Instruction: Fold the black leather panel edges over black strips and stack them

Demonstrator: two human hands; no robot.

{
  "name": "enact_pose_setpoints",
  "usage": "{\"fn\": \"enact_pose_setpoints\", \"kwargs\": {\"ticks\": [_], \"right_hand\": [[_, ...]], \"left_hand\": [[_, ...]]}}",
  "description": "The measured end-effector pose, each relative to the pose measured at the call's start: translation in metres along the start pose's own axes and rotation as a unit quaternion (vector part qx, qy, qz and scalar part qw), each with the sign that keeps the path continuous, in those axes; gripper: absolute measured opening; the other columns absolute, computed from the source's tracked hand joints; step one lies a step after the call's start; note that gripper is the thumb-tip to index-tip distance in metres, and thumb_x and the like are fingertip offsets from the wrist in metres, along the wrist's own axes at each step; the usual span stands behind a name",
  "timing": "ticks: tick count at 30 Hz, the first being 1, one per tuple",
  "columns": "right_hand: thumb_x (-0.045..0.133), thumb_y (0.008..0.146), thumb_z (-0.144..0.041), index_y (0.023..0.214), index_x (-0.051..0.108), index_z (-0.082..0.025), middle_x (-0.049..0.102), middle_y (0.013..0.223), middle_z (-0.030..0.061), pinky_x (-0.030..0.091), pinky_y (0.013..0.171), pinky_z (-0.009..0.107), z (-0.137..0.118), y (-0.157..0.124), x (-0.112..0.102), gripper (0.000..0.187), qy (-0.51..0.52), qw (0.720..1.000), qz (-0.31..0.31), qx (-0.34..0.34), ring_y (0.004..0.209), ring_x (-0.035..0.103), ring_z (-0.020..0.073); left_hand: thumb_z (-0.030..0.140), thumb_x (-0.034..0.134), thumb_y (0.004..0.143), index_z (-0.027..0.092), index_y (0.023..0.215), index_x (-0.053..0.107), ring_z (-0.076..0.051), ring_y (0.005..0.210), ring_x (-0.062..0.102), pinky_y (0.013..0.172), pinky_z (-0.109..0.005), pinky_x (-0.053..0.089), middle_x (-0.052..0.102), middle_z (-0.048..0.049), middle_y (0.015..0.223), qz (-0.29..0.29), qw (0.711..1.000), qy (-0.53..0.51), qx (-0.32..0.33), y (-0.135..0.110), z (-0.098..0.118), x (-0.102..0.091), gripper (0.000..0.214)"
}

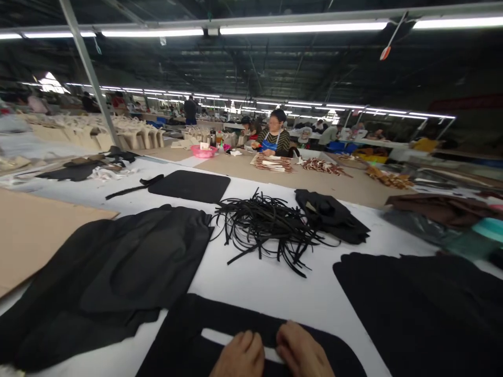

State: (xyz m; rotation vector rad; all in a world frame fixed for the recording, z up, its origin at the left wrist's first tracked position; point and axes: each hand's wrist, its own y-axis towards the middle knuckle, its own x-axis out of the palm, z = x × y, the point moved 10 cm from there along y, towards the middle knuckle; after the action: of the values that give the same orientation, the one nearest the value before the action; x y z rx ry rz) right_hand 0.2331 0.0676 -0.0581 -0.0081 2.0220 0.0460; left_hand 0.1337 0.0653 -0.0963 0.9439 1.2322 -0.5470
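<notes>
Both hands rest at the near edge of the white table (255, 285). My left hand (240, 356) and my right hand (302, 352) press side by side on a black fabric piece (184, 335) that has a long slot cut in it. The fingers of both curl down at the slot's edge. Whether they pinch anything is hidden. A tangle of black straps (267, 228) lies just beyond, in the middle of the table.
Stacked black fabric pieces (118, 272) lie at left, more black fabric (424, 303) at right, and a flat black panel (190, 186) farther back. Brown cardboard (35, 235) covers the left edge. A person in a blue apron (275, 139) works at the far table.
</notes>
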Motion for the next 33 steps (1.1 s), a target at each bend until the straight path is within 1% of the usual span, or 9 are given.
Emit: {"fn": "enact_pose_setpoints", "kwargs": {"ticks": [3, 5, 8, 11, 15, 20, 25, 28, 33], "right_hand": [[0.042, 0.083, -0.008, 0.092, 0.053, -0.023, 0.059, 0.089, 0.0013, 0.042, 0.075, 0.026, -0.002, -0.006, -0.012, 0.021, 0.022, 1.000, -0.022, 0.003, 0.083, 0.056, 0.0157], [0.042, 0.085, -0.008, 0.093, 0.053, -0.022, 0.058, 0.091, 0.0017, 0.040, 0.077, 0.027, 0.001, -0.010, -0.022, 0.019, 0.005, 0.999, -0.030, 0.016, 0.085, 0.054, 0.0163], [0.044, 0.088, -0.013, 0.082, 0.053, -0.020, 0.055, 0.086, 0.0012, 0.038, 0.075, 0.029, 0.009, -0.017, -0.027, 0.013, -0.045, 0.998, -0.049, 0.013, 0.083, 0.051, 0.0173], [0.047, 0.089, -0.016, 0.079, 0.052, -0.020, 0.053, 0.085, 0.0008, 0.036, 0.074, 0.029, 0.022, -0.025, -0.030, 0.012, -0.063, 0.997, -0.039, 0.022, 0.083, 0.049, 0.0172], [0.050, 0.088, -0.018, 0.078, 0.052, -0.021, 0.054, 0.083, -0.0006, 0.035, 0.073, 0.027, 0.034, -0.028, -0.033, 0.011, -0.051, 0.996, -0.035, 0.063, 0.082, 0.049, 0.0161], [0.049, 0.085, -0.017, 0.077, 0.056, -0.019, 0.060, 0.084, 0.0013, 0.035, 0.072, 0.026, 0.040, -0.019, -0.030, 0.011, -0.084, 0.979, -0.117, 0.144, 0.082, 0.054, 0.0161], [0.052, 0.079, -0.016, 0.071, 0.061, -0.017, 0.065, 0.078, 0.0059, 0.034, 0.063, 0.028, 0.043, -0.007, -0.030, 0.012, -0.099, 0.964, -0.160, 0.186, 0.077, 0.059, 0.0197], [0.053, 0.077, -0.016, 0.070, 0.064, -0.017, 0.068, 0.078, 0.0086, 0.034, 0.063, 0.028, 0.045, -0.003, -0.029, 0.013, -0.099, 0.958, -0.178, 0.200, 0.078, 0.061, 0.0221], [0.056, 0.072, -0.015, 0.074, 0.068, -0.018, 0.069, 0.080, 0.0094, 0.035, 0.063, 0.028, 0.048, -0.002, -0.032, 0.013, -0.088, 0.952, -0.184, 0.227, 0.079, 0.062, 0.0233]], "left_hand": [[0.016, 0.046, 0.085, 0.010, 0.118, 0.049, -0.023, 0.099, 0.053, 0.088, -0.032, 0.046, 0.059, -0.0099, 0.113, -0.029, 0.998, 0.012, 0.053, -0.001, 0.013, -0.023, 0.033], [0.010, 0.046, 0.082, 0.006, 0.122, 0.046, -0.026, 0.106, 0.049, 0.094, -0.036, 0.042, 0.056, -0.0125, 0.118, -0.057, 0.997, 0.009, 0.049, -0.001, 0.015, -0.032, 0.040], [0.002, 0.042, 0.077, 0.007, 0.125, 0.043, -0.026, 0.112, 0.045, 0.099, -0.040, 0.037, 0.051, -0.0131, 0.125, -0.118, 0.992, -0.003, 0.032, -0.002, 0.015, -0.029, 0.049], [-0.003, 0.038, 0.074, 0.007, 0.126, 0.043, -0.027, 0.115, 0.043, 0.100, -0.040, 0.037, 0.050, -0.0133, 0.126, -0.130, 0.991, 0.008, 0.037, -0.003, 0.016, -0.026, 0.053], [-0.004, 0.037, 0.073, 0.002, 0.124, 0.046, -0.028, 0.111, 0.046, 0.097, -0.038, 0.041, 0.051, -0.0161, 0.123, -0.126, 0.988, 0.054, 0.063, 0.000, 0.023, -0.029, 0.052], [-0.004, 0.038, 0.073, 0.004, 0.114, 0.056, -0.026, 0.095, 0.053, 0.086, -0.037, 0.048, 0.057, -0.0136, 0.107, -0.139, 0.983, 0.101, 0.064, 0.006, 0.028, -0.034, 0.045], [-0.002, 0.041, 0.073, 0.004, 0.122, 0.050, -0.027, 0.091, 0.055, 0.082, -0.039, 0.049, 0.057, -0.0147, 0.103, -0.128, 0.982, 0.123, 0.068, 0.011, 0.035, -0.040, 0.051], [0.001, 0.042, 0.075, 0.010, 0.127, 0.046, -0.027, 0.087, 0.056, 0.078, -0.041, 0.049, 0.058, -0.0134, 0.098, -0.148, 0.979, 0.128, 0.056, 0.017, 0.040, -0.039, 0.053], [0.007, 0.041, 0.082, 0.030, 0.133, 0.039, -0.026, 0.076, 0.057, 0.060, -0.036, 0.047, 0.057, -0.0082, 0.087, -0.229, 0.965, 0.125, 0.006, 0.036, 0.042, -0.035, 0.057]]}}
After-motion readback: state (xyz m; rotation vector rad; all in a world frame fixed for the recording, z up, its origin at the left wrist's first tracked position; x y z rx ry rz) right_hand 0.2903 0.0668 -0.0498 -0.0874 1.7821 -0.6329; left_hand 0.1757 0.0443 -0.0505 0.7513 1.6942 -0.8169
